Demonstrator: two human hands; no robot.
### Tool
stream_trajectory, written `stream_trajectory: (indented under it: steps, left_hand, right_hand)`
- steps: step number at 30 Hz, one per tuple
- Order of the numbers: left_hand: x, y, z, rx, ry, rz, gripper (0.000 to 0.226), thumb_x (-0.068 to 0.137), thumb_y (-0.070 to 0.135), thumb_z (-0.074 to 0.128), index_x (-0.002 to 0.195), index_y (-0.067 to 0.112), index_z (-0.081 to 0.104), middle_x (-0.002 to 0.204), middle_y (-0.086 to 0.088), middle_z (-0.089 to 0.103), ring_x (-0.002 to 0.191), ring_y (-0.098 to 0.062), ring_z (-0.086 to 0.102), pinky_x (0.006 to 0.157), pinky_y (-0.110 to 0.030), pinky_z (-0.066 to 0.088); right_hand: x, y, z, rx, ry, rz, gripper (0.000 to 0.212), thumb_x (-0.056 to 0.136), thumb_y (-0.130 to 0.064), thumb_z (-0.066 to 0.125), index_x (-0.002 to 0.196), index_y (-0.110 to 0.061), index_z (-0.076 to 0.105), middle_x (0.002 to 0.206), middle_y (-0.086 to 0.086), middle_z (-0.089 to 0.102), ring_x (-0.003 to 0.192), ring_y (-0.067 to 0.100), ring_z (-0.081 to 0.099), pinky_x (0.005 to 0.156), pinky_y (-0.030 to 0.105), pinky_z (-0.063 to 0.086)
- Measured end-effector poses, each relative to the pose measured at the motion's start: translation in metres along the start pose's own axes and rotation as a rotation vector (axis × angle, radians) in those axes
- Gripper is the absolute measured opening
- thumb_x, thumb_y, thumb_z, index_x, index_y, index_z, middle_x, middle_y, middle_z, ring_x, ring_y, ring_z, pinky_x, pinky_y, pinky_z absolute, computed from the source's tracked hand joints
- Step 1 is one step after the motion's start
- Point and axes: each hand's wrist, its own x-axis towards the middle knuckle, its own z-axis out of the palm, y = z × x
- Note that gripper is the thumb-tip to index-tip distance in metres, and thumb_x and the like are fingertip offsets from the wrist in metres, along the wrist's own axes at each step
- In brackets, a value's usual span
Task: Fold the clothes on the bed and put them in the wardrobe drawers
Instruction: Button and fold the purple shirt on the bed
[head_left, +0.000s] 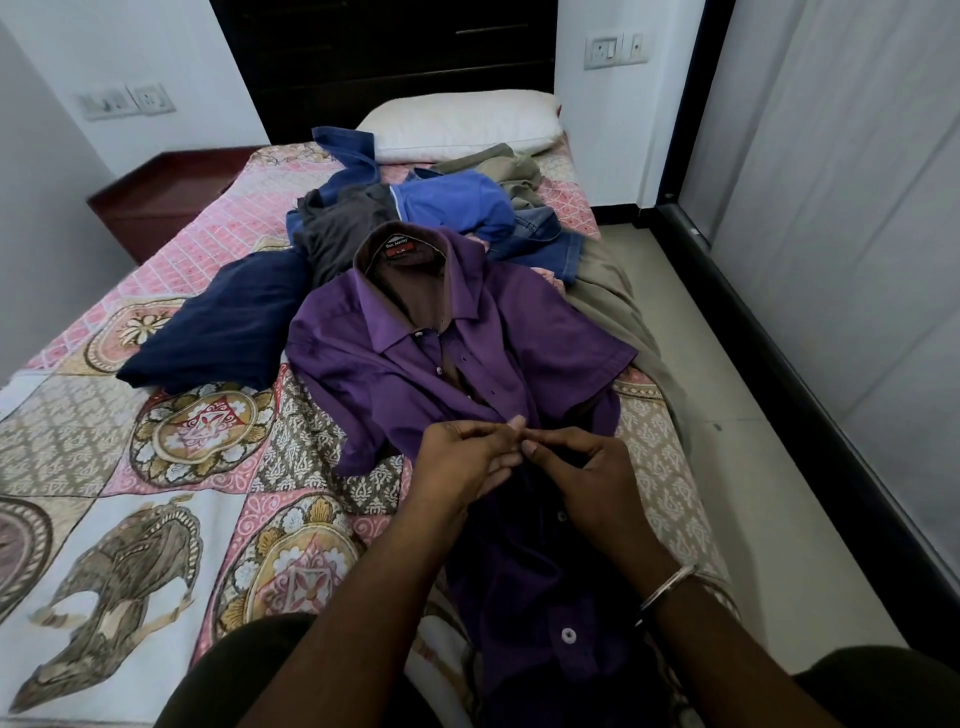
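Scanning from frame left, I see the patterned bed (156, 431) with a navy garment (228, 327) upper left of centre. My left hand (462, 457) and right hand (587, 467) meet at lower centre, fingers curled, both pinching the purple shirt (415, 353) at its button placket. Unfolded clothes (447, 208) lie above; the pillow (462, 124) sits beyond them.

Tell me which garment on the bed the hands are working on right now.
The purple button-up shirt, spread flat nearest the person. Both hands, left and right, pinch its front placket; the other clothes lie heaped beyond its collar, untouched.
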Motion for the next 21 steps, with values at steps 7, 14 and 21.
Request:
stream_trajectory:
  steps: [7, 14, 21]
  left_hand:
    - [-0.0021, 0.0015, 0.0004, 0.025, 0.046, -0.013, 0.016, 0.089, 0.000, 0.067, 0.083, 0.012, 0.060, 0.077, -0.002, 0.069, 0.058, -0.004, 0.067, 0.054, -0.014, 0.051]
    - [-0.0033, 0.0013, 0.0016, 0.023, 0.011, -0.036, 0.020, 0.092, 0.000, 0.063, 0.080, 0.015, 0.057, 0.071, 0.003, 0.068, 0.055, 0.000, 0.065, 0.056, -0.016, 0.050]
    - [-0.0043, 0.0023, 0.0031, 0.012, -0.019, -0.093, 0.026, 0.093, -0.001, 0.060, 0.075, 0.017, 0.056, 0.066, 0.006, 0.069, 0.059, -0.002, 0.064, 0.066, -0.020, 0.050]
  right_hand:
    - [-0.0006, 0.0000, -0.0010, 0.017, -0.001, 0.034, 0.014, 0.077, -0.001, 0.079, 0.086, -0.010, 0.076, 0.081, 0.003, 0.077, 0.080, 0.019, 0.074, 0.072, 0.024, 0.056]
    - [0.0021, -0.0020, -0.0014, 0.168, -0.002, 0.194, 0.014, 0.076, 0.005, 0.077, 0.083, -0.006, 0.075, 0.079, 0.012, 0.076, 0.071, 0.016, 0.071, 0.067, 0.021, 0.055]
    - [0.0036, -0.0038, -0.0010, 0.234, -0.005, 0.258, 0.013, 0.077, 0.010, 0.072, 0.085, -0.001, 0.072, 0.076, 0.011, 0.074, 0.068, 0.015, 0.069, 0.065, 0.019, 0.055]
